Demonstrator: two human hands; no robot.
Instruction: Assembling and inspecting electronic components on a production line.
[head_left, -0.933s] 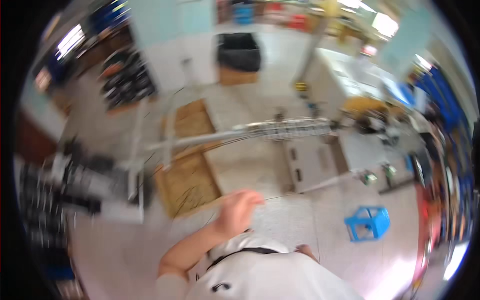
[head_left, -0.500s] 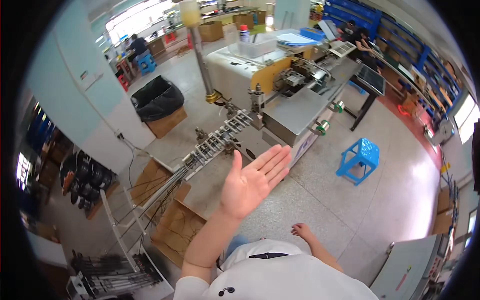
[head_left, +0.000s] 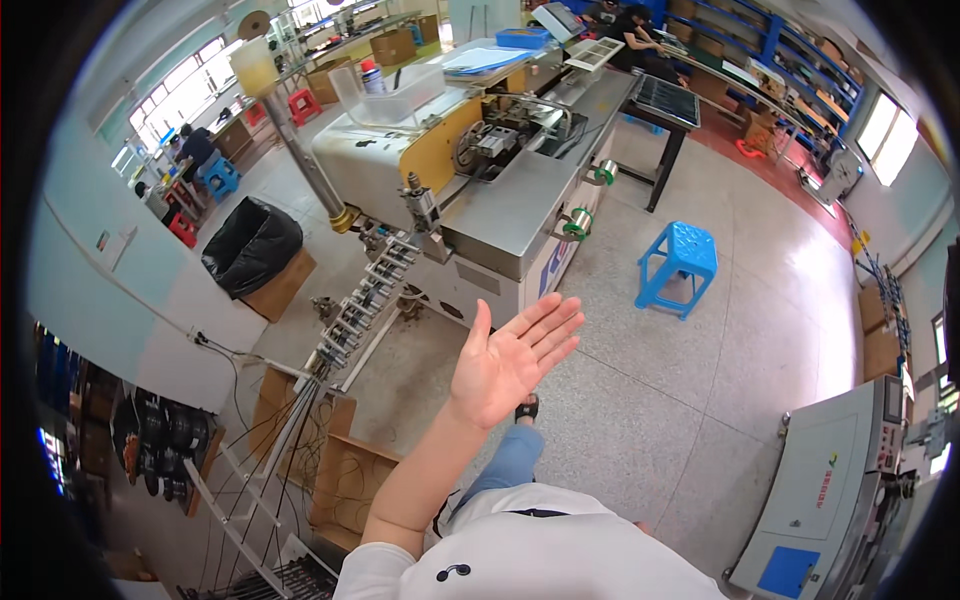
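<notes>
My left hand is raised in front of me, palm up, thumb apart from the stretched fingers. Nothing lies in it and it touches nothing. Beyond it stands a white and yellow machine with a flat metal cover and green-rimmed wire spools on its side. A row of metal rollers slopes down from the machine's near left corner, left of my hand. Only a sliver of skin shows at the right edge of my white shirt; my right hand itself is not visible.
A blue plastic stool stands right of the machine. A grey cabinet is at the lower right. To the left are a black-lined bin, an open cardboard box with black cables, and a white frame. People sit at far benches.
The view has turned and moved, so the machine sits further left and more of the grey cabinet shows. My right hand has left view; my foot has appeared. My left hand stays raised and open.
</notes>
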